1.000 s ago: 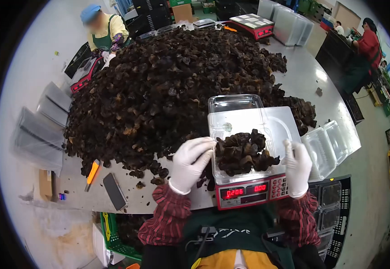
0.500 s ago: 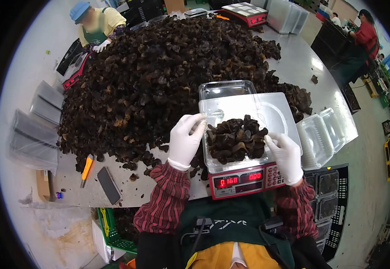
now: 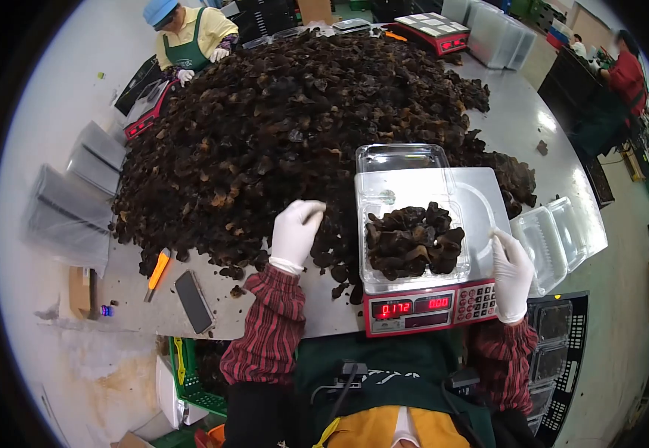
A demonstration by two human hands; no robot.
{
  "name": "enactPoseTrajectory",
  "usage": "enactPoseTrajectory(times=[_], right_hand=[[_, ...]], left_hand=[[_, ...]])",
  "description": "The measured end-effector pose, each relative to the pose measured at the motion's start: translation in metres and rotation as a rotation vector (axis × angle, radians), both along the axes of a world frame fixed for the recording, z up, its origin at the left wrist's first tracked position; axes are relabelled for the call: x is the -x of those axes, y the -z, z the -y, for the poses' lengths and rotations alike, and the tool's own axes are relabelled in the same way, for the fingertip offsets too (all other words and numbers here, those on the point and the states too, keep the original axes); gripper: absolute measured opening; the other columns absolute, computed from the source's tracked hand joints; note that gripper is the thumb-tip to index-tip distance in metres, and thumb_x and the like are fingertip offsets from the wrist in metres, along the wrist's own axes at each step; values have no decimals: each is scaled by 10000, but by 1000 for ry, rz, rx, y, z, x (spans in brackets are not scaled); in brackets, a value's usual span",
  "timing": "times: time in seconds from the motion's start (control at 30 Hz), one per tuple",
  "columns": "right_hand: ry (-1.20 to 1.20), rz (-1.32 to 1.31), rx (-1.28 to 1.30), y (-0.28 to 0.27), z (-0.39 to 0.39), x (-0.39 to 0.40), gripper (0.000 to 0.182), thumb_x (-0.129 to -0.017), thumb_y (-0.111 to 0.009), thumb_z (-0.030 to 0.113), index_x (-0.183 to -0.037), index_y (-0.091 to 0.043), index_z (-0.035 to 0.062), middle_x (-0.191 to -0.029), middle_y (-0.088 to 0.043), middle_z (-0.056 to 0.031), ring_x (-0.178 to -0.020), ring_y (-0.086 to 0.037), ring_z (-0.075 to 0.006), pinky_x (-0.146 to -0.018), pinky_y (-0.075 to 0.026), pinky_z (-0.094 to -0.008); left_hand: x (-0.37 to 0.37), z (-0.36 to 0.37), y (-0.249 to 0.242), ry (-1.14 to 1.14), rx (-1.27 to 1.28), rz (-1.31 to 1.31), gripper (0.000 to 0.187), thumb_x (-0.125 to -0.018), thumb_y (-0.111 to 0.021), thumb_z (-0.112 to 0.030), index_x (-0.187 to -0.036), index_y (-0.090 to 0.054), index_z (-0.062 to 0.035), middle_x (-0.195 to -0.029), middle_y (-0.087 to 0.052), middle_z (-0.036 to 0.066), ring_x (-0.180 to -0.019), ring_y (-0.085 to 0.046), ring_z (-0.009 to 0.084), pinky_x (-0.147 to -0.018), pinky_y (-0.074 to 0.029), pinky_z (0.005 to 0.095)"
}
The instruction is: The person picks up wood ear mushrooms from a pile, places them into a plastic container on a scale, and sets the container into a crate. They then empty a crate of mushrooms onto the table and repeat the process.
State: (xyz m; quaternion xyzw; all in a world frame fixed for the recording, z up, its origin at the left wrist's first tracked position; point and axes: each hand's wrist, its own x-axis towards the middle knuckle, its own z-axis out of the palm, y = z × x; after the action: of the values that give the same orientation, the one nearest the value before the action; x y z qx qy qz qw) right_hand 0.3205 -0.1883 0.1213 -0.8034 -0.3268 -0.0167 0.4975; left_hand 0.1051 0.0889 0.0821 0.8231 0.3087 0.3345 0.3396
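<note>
A clear plastic tray (image 3: pixel 455 263) holding dark brown wood ear mushrooms (image 3: pixel 414 240) rests on a red digital scale (image 3: pixel 465 308); its red digits read 0.172 and 0.00. The tray's hinged clear lid (image 3: pixel 403 155) lies folded back at the far side. My left hand (image 3: pixel 295 233), in a white glove, hovers left of the scale over the near edge of the mushroom pile (image 3: pixel 257 142). Its fingers are loosely bent, with nothing visible in them. My right hand (image 3: pixel 513 275), also gloved, is at the scale's right edge, apart from the tray, fingers loosely curved and seemingly empty.
Empty clear trays (image 3: pixel 545 243) lie right of the scale. An orange cutter knife (image 3: pixel 159 272) and a phone (image 3: pixel 193 302) lie at front left. A co-worker (image 3: pixel 194 37) stands across the pile by another scale (image 3: pixel 149 112). A black crate (image 3: pixel 560 351) with packed trays stands lower right.
Both my hands have come away from the tray, left hand toward the pile and right hand to the scale's edge. The reading rose from 0.168 to 0.172. The view has shifted slightly.
</note>
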Motion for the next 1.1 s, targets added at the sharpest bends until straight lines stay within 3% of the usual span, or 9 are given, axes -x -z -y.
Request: enactPoseTrajectory(times=[0.17,0.3,0.47,0.63,0.73,0.9,1.0,1.03,1.1], right_hand=[[42,-330,-66,4,6,5,141,-920,-572,86,-977,-646,-20,-767,-580,1,-483,-439,-21,-420,-335,-186],[23,-339,-71,12,5,7,150,-928,-563,93,-996,-641,-17,-779,-598,-4,-493,-452,-25,-434,-357,-183],[19,-353,-83,7,2,13,153,-922,-571,90,-1001,-643,-19,-790,-605,-14,-485,-458,-27,-431,-361,-182],[9,-300,-17,10,-7,26,198,-917,-580,113,-1047,-628,-29,-710,-602,-47,-487,-484,-55,-456,-392,-211],[-81,-91,91,36,2,19,318,-916,-597,190,-1132,-574,-41,-760,-641,-157,-473,-536,-156,-516,-458,-270],[-194,-464,54,17,-7,29,340,-957,-530,208,-1158,-532,-67,-757,-633,-138,-498,-576,-156,-488,-447,-251],[-216,-682,-33,4,-10,29,402,-987,-464,301,-1162,-536,-54,-659,-594,-81,-502,-565,-144,-483,-425,-224],[-212,-793,-84,8,-7,26,475,-989,-410,379,-1134,-558,-48,-721,-580,-54,-525,-545,-127,-515,-429,-233],[-278,-931,-198,-3,-5,28,661,-982,-270,530,-1100,-573,-45,-803,-587,-55,-582,-550,-134,-617,-463,-263]], left_hand=[[26,38,35,65,-210,-349,146,-739,-692,-127,-852,-673,-37,-819,-632,107,-775,-624,269,-689,-493,321],[34,40,67,32,-294,-264,100,-741,-676,-89,-828,-654,-46,-827,-635,103,-789,-614,275,-698,-492,347],[9,48,-12,-70,-49,195,149,-737,-704,12,-876,-665,-24,-812,-635,42,-634,-546,89,-583,-441,221],[-36,55,-49,195,-292,44,169,-760,-725,-70,-911,-665,-21,-850,-632,52,-703,-589,133,-632,-457,249],[-49,45,-48,159,53,170,157,-797,-692,-90,-948,-685,-46,-850,-627,67,-746,-594,160,-669,-463,267],[-83,-2,-15,67,93,-42,396,-822,-627,-42,-1214,-595,-91,-819,-618,64,-682,-570,171,-660,-476,281],[-79,4,-31,193,526,477,561,-888,-578,-97,-1408,-369,-73,-1031,-637,61,-888,-593,139,-851,-445,269],[-68,8,-35,267,503,587,525,-941,-523,-160,-1410,-325,-30,-1044,-639,96,-940,-598,168,-888,-438,311],[-37,14,-26,390,159,498,441,-971,-449,-382,-1083,-610,13,-1031,-639,126,-960,-596,263,-919,-432,390]])
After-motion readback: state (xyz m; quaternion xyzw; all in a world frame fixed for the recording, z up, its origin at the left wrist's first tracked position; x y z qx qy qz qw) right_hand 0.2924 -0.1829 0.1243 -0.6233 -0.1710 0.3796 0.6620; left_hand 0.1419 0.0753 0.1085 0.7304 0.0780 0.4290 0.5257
